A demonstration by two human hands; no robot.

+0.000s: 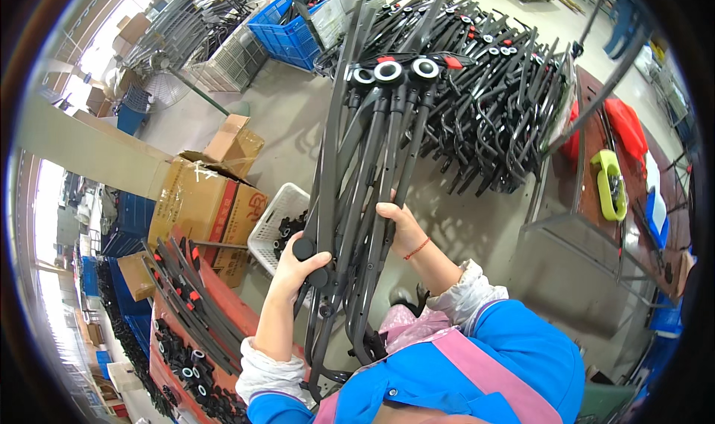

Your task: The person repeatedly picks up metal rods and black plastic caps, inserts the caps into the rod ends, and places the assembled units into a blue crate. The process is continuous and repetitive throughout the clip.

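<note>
Hands report: my left hand (300, 264) and right hand (400, 227) both closed around the black frame bundle (372, 171), held upright.

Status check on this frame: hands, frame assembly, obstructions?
Left hand and right hand both gripping folded black metal frame, held upright. Pile of frames on floor beyond.

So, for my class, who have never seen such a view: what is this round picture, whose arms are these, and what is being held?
A camera worn on a person's head looks down, and its wide lens bends the edges. The arms are the wearer's own. The left hand and right hand both grip a folded black metal frame, held upright. Behind it, many similar frames are piled on the floor. A white basket of small black parts and a cardboard box stand to the left; a red table holds black rods.
</note>
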